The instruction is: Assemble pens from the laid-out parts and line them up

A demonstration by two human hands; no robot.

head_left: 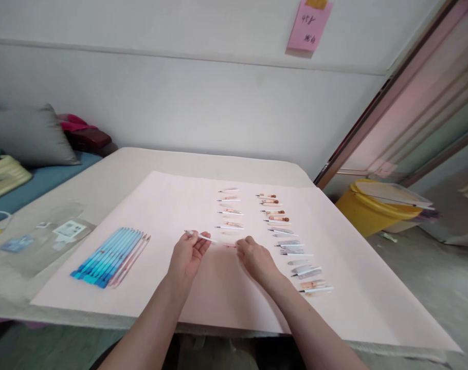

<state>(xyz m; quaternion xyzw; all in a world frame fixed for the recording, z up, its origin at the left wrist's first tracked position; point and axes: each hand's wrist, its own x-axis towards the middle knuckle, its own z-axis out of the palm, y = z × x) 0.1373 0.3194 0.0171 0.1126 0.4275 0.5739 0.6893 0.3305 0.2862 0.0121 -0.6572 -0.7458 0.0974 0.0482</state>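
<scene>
My left hand (189,255) is closed around a slim white pen refill (205,237), held above the pink sheet with its plain end pointing right. A pinkish printed pen barrel (230,245) lies at the fingertips of my right hand (256,258). The fingers of that hand are curled together on its right end and hide part of it. Beyond my hands runs a column of pen parts: printed barrels (232,224), white refills (229,213) and pale caps (227,205). To the right stretches a longer column with brown-topped barrels (277,219) and clear glittery barrels (289,242).
On the left of the pink sheet (172,205) lies a row of blue pens (110,257) beside a few pink ones (131,261). Clear plastic packaging (56,239) rests farther left. A wall (203,103) stands behind, and a yellow bin (363,208) is on the floor right.
</scene>
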